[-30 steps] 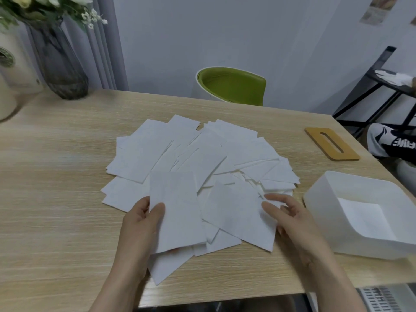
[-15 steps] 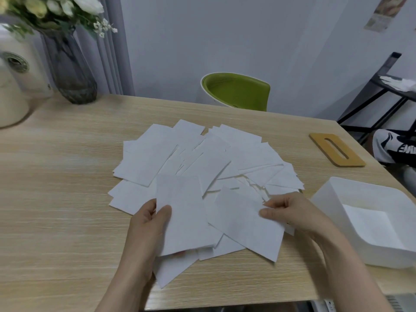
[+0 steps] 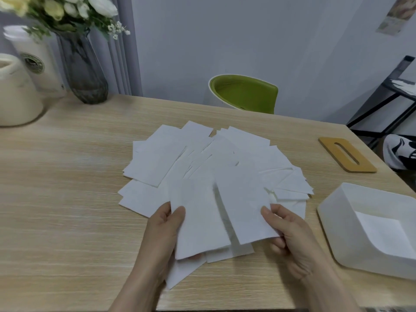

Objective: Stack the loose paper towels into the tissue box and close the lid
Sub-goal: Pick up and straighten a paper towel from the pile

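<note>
While the left hand (image 3: 163, 230) pinches one towel (image 3: 198, 219) at its left edge, thumb on top and fingers curled underneath, the right hand (image 3: 286, 233) pinches a second towel (image 3: 245, 206) at its right edge in the same way. Both sheets are lifted a little above the counter (image 3: 56, 210) near its front edge, side by side, their inner edges close together and the right one slightly overlapping the left.

Under and beyond them lies the pile (image 3: 202, 161) of loose white towels, fanned out flat over the middle of the counter, many overlapping at odd angles. A few sheets poke out below the held ones toward the front edge.

Toward the right edge stands the box (image 3: 333, 221), white, open on top, with a single sheet lying flat on its floor. Further back along the right edge lies the lid (image 3: 347, 154), a flat wooden piece with a slot, well apart from the box.

At the far left corner stand a dark glass vase (image 3: 84, 70) with pale flowers and, beside it, cream-coloured containers (image 3: 18, 93). Past the far edge a green chair (image 3: 243, 93) faces the counter.
</note>
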Demonstrator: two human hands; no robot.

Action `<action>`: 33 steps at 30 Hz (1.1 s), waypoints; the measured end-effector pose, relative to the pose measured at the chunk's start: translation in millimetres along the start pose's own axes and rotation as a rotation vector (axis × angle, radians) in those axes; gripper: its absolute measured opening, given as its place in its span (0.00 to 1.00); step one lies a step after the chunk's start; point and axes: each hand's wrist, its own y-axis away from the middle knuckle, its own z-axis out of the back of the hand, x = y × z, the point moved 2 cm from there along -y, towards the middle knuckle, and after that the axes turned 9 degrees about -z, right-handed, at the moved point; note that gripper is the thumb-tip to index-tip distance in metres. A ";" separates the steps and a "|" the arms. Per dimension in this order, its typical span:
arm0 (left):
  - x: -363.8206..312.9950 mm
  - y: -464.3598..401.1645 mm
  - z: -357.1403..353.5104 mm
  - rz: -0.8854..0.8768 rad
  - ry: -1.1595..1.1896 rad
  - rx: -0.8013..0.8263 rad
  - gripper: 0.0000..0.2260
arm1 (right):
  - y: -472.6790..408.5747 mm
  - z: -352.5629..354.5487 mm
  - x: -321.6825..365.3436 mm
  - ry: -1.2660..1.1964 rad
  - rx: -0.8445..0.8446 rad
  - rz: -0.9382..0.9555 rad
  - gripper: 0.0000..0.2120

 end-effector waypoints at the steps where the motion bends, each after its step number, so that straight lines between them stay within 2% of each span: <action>1: 0.1 -0.6 0.0 -0.003 0.002 -0.016 0.07 | 0.1 -9.8 -1.6 -0.002 0.012 0.003 0.04; 8: -2.3 -0.8 3.1 0.024 -0.009 -0.064 0.12 | 1.4 -61.5 -15.0 0.138 0.033 0.054 0.04; 13: -0.5 -2.3 4.8 0.015 -0.024 -0.090 0.15 | 5.8 -71.5 -19.7 0.221 0.028 0.107 0.05; 24: 0.6 -2.9 3.8 -0.054 -0.050 -0.088 0.16 | 8.6 -72.2 -24.3 0.290 0.021 0.116 0.03; 33: -1.5 0.2 1.3 -0.003 -0.060 -0.064 0.10 | 11.6 -75.7 -29.6 0.239 0.031 0.091 0.03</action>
